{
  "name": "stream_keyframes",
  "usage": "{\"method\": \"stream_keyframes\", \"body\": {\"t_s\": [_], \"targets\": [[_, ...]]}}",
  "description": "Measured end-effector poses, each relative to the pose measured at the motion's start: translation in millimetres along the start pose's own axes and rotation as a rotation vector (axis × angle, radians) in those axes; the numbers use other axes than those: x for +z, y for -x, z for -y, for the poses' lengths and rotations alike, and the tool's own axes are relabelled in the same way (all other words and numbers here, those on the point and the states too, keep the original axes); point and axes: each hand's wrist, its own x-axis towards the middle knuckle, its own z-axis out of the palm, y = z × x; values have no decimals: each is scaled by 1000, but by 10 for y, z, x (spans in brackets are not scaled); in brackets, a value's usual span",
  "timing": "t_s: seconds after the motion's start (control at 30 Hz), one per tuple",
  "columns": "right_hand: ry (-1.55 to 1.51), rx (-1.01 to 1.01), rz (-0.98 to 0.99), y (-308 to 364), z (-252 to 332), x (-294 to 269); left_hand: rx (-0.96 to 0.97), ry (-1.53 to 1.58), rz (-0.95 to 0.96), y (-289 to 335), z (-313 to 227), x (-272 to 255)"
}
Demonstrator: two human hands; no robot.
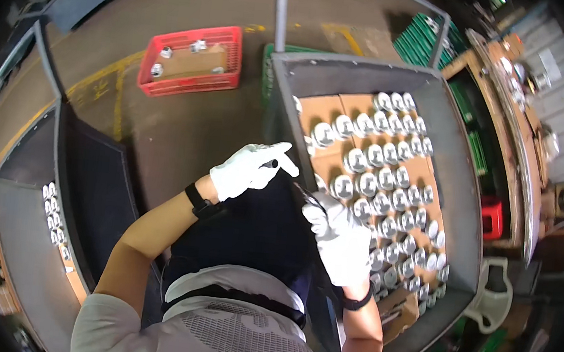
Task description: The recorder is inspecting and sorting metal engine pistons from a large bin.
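My left hand point(250, 171), in a white glove, is closed round a small black cylindrical thing point(271, 164); its end shows between the fingers, and its kind is not clear. Facing it, my right hand point(338, 239), also gloved in white, grips a slim dark tool point(310, 198) whose tip points toward the left hand. Both hands are apart, above the near left edge of a grey metal bin point(462, 214). Inside that bin, rows of round silvery metal parts point(367, 183) stand on brown cardboard point(327, 163).
A red plastic crate point(189, 85) with a few metal parts sits on the floor ahead. At my left stands another grey bin point(24, 212) holding similar parts. Green crates point(423, 40), a cluttered workbench point(514, 130) and a white plastic chair point(491, 298) are on the right.
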Motion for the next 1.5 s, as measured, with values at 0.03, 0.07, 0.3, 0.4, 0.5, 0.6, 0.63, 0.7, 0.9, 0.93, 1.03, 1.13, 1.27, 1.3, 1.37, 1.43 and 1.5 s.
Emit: {"method": "stream_keyframes", "body": {"t_s": [0.03,0.07,0.3,0.4,0.5,0.6,0.63,0.7,0.9,0.93,1.03,1.13,1.27,1.3,1.37,1.43,1.5], "targets": [[-2,36,33,20,14,-11,176,-228,48,-4,42,90],[-9,37,15,26,-15,22,80,-82,122,-26,37,107],[304,-140,-148,194,-154,-12,720,-813,366,-190,192,230],[528,-244,-31,263,-182,-36,702,-992,424,-211,200,276],[866,-388,-32,388,-152,3,564,-1409,426,-60,245,419],[804,-291,-27,501,-102,34,614,-1326,341,-9,290,593],[659,-210,-39,522,-112,54,663,-1224,283,-18,293,640],[393,-128,-92,573,-165,108,755,-1080,263,11,312,758],[-1319,835,402,621,-231,-208,565,-953,145,150,292,1141],[-1363,821,385,691,-284,-188,612,-954,173,149,274,1195],[-983,604,297,721,-409,-258,712,-1230,258,42,407,1283],[-632,435,150,1011,-968,-424,680,-1337,203,-74,512,1358],[721,615,618,1652,-1846,-854,852,-1515,-158,-420,454,1107],[733,738,734,2034,-2211,-890,934,-1456,-260,-459,363,1071],[247,1166,14,3345,-3017,-841,978,-1384,-256,-477,372,1084],[433,835,113,4271,-3556,-837,851,-1576,-79,-466,405,1180],[557,1150,1140,4221,-3697,-672,860,-1595,49,-357,506,1150]]}}
